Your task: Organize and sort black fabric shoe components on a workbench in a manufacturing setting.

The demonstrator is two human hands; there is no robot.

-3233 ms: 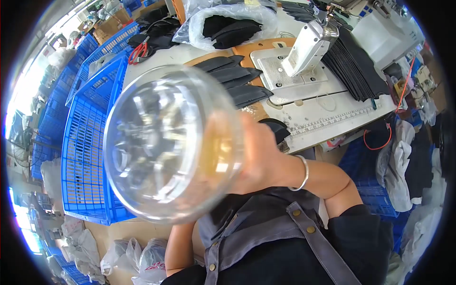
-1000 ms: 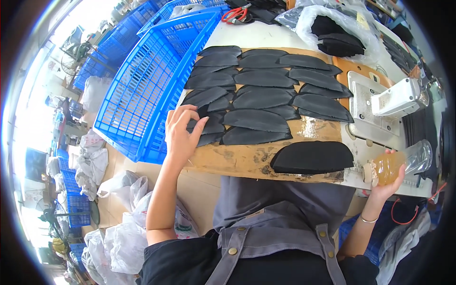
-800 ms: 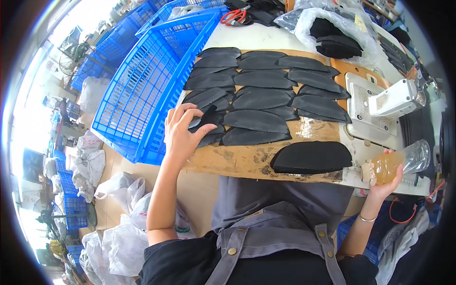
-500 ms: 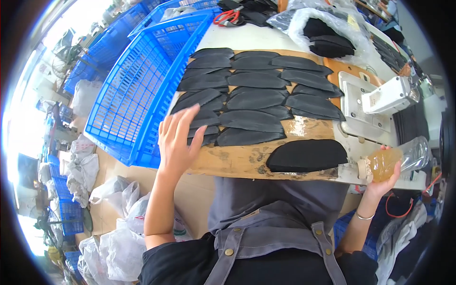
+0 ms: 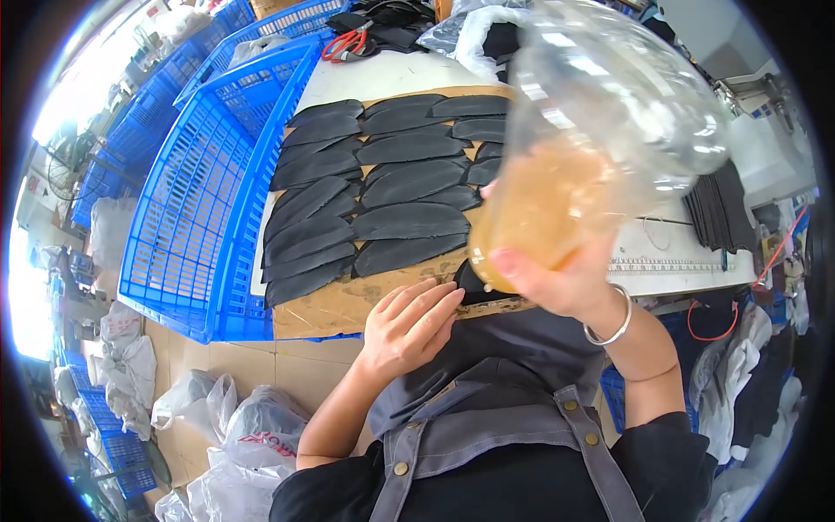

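Note:
My right hand (image 5: 570, 285) is wrapped round a clear plastic bottle (image 5: 600, 113) partly filled with a yellowish liquid. The bottle is tilted, its bottom up to the right and its lower end over the near edge of a wooden board (image 5: 317, 311). Under it lies a black curved stack (image 5: 472, 285), mostly hidden by the bottle. My left hand (image 5: 409, 326) rests at the board's near edge, fingers stretched out, their tips beside the stack. Further in, several black curved pieces (image 5: 416, 193) lie in overlapping columns on the board; the bottle covers those on the right.
Left of the board stands a blue plastic basket (image 5: 217, 187). Red-handled scissors (image 5: 346, 43) lie at the back by a black heap. A folded dark stack (image 5: 720, 209) and a ruler strip (image 5: 665, 266) are on the right. White plastic bags (image 5: 252, 435) sit on the floor at left.
The bottle has been raised and brought left, tilted over the black stack. My left hand has come down and right from the left column of pieces to the board's near edge.

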